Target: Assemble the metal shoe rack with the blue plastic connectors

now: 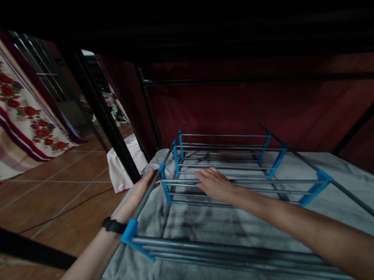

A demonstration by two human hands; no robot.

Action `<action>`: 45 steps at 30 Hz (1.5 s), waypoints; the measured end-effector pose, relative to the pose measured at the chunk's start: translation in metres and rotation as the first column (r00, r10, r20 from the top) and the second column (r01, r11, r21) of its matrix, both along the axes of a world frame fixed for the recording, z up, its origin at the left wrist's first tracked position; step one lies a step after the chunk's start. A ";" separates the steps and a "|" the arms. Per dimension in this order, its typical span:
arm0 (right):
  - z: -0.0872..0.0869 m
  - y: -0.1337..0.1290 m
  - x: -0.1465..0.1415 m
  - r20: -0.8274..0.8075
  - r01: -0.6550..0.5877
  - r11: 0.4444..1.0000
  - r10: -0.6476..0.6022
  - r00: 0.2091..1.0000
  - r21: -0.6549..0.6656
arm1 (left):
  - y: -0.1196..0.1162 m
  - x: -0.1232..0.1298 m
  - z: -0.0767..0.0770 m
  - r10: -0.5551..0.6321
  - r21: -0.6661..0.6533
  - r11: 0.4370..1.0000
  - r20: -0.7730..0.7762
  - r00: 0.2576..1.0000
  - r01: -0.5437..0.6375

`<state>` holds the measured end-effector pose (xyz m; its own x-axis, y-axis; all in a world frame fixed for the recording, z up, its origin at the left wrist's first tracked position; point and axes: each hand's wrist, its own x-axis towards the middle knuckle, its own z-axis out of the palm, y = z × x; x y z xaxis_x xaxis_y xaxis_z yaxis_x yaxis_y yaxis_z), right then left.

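Note:
A rack (207,241) of grey metal tubes with blue plastic connectors (316,187) lies on a grey blanket. On its left side, my left hand (146,180) is closed around the long side tube beside a blue connector. That hand's fingertips are partly hidden behind the tube, and a black band (113,225) circles the wrist. My right hand (215,183) reaches in from the right to a middle cross tube (280,182). Its fingers and thumb close loosely on that tube, which enters between them; part of the grip is hidden beneath the hand.
The grey blanket (348,177) covers a bed inside a black metal frame (102,107), with a dark overhang above. A dark red curtain (222,104) hangs behind. At left are a floral cloth (22,107), a tiled floor (61,196), a black cable and a white cloth (121,168).

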<state>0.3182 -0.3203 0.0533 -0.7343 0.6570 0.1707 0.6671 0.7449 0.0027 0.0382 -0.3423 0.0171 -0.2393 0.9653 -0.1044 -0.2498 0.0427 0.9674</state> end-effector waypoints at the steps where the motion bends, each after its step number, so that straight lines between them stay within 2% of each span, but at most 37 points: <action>1: -0.005 0.004 -0.008 0.026 -0.004 1.000 0.004 1.000 -0.024 | 0.008 0.004 -0.001 -0.027 0.020 0.999 -0.017 0.999 0.027; 3: -0.009 0.010 -0.018 0.064 -0.006 0.998 0.010 0.998 -0.063 | 0.019 0.008 -0.003 -0.086 0.017 0.996 -0.003 0.996 0.086; 7: -0.006 0.014 -0.024 0.073 0.025 0.998 -0.022 0.997 -0.050 | 0.027 0.007 -0.003 -0.191 -0.080 0.975 0.161 0.968 0.206; 11: -0.001 0.016 -0.025 0.088 0.050 0.995 -0.043 0.995 -0.081 | 0.031 0.009 -0.002 -0.169 -0.063 0.982 0.150 0.974 0.180; 15: -0.003 0.017 -0.028 0.119 0.092 0.991 -0.080 0.990 -0.101 | 0.033 0.013 0.000 -0.159 -0.076 0.982 0.132 0.978 0.170; 20: -0.002 0.024 -0.029 0.125 0.092 0.991 -0.079 0.989 -0.095 | 0.034 0.010 -0.006 -0.177 -0.081 0.978 0.163 0.971 0.192; 24: 0.002 0.028 -0.029 0.141 0.096 0.989 -0.079 0.987 -0.115 | 0.035 0.006 -0.008 -0.149 -0.117 0.979 0.136 0.979 0.165; 28: 0.005 0.027 -0.030 0.132 0.093 0.989 -0.078 0.988 -0.111 | 0.034 0.009 -0.001 -0.138 -0.124 0.980 0.143 0.980 0.156; 33: 0.005 0.025 -0.030 0.139 0.098 0.989 -0.083 0.987 -0.109 | 0.030 0.017 0.010 -0.078 -0.129 0.988 0.095 0.992 0.090; 37: 0.003 0.026 -0.029 0.129 0.088 0.989 -0.072 0.989 -0.118 | 0.031 0.017 0.010 -0.070 -0.131 0.988 0.094 0.993 0.082; 41: 0.001 0.029 -0.030 0.117 0.088 0.985 -0.071 0.991 -0.149 | 0.034 0.012 0.005 -0.104 -0.150 0.982 0.096 0.990 0.118; 45: 0.002 0.036 -0.029 0.059 0.061 0.967 -0.047 0.997 -0.249 | 0.035 0.009 0.001 -0.158 -0.145 0.974 0.106 0.982 0.172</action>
